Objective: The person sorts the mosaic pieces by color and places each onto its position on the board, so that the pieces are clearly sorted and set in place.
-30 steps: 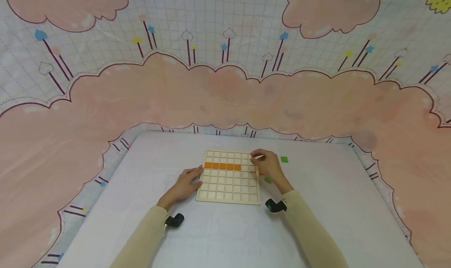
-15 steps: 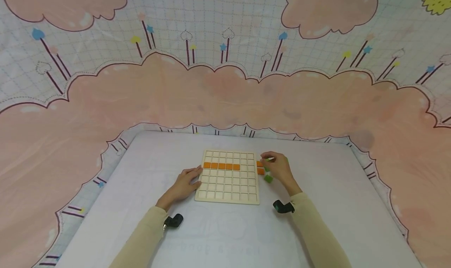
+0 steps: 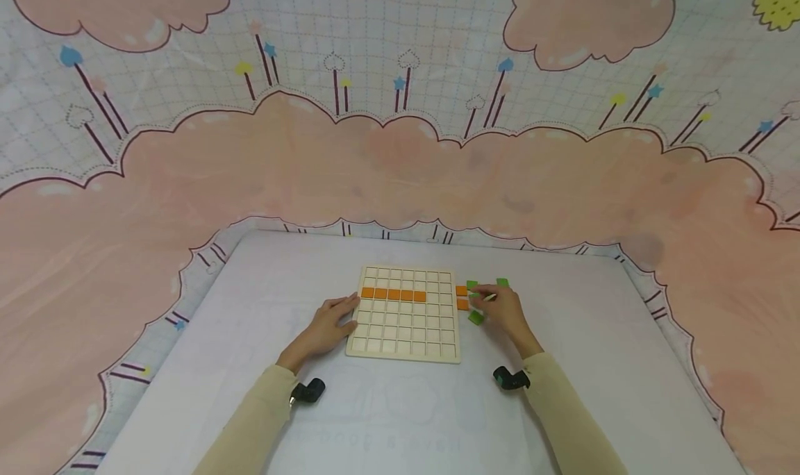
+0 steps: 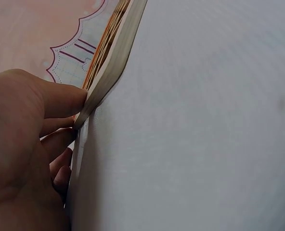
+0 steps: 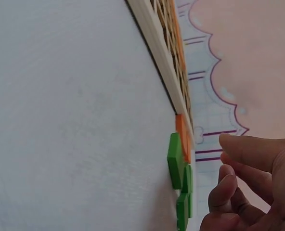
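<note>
A pale wooden grid board (image 3: 405,359) lies on the white table, with a row of orange square tiles (image 3: 394,294) in its upper part. My left hand (image 3: 325,326) rests at the board's left edge; in the left wrist view its thumb and fingers touch the board's side (image 4: 116,62). To the right of the board, my right hand (image 3: 505,310) hovers over loose tiles, fingers loosely bent. In the right wrist view nothing shows between its thumb and forefinger. Two orange tiles (image 3: 462,304) lie against the board's right edge, with several green tiles (image 3: 476,317) beside them.
One green tile (image 3: 503,282) lies farther right, behind the right hand. Dark wrist cameras (image 3: 511,378) sit at both sleeves. A printed cloth (image 3: 400,176) with clouds hangs behind the table (image 3: 387,419).
My right hand has moved from over the board's right side to the right, above the loose tiles, uncovering the orange ones. My left hand stays at the board's edge.
</note>
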`<state>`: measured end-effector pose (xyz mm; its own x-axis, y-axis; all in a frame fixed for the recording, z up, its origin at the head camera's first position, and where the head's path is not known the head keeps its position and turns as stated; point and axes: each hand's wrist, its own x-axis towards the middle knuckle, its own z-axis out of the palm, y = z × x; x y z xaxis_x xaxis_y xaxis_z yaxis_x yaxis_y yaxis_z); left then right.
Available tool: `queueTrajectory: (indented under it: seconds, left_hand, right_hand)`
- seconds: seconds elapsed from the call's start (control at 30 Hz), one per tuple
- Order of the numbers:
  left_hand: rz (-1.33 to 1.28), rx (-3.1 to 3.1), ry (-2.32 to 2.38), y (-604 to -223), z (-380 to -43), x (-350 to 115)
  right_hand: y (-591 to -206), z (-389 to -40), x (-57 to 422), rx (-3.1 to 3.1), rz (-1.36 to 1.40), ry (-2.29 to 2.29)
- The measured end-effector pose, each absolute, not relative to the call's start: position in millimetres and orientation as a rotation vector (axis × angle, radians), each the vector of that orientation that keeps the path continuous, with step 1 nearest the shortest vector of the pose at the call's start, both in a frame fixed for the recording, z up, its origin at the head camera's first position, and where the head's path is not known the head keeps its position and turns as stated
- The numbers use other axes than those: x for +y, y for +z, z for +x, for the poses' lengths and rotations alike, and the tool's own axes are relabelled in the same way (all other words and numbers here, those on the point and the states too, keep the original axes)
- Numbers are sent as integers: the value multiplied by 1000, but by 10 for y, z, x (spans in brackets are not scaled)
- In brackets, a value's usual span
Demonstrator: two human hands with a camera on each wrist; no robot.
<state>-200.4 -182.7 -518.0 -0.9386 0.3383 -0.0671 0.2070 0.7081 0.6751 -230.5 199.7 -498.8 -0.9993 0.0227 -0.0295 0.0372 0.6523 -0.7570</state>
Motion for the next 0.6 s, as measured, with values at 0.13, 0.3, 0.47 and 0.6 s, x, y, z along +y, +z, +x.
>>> queueTrajectory:
  seconds: [0.13,0.3,0.47,0.6]
  left_hand:
    - [429,2722,1045,-5186,-2005,-1827]
    - [419,2718,1044,-5199,-2013,-1828]
    - [423,2719,1049,-5181,-2008,-1824]
    - [413,2714,1049,-5167,-2007,-1825]
  right_hand:
    - [-5040,-2312,1998,2794,85,-1290]
    - [-5065,-2306,1974,2760,124,-1257]
    - [-5090,-2314,1953,2747,130,-1216]
    - [-5102,-2331,1939,2753,140,-1186]
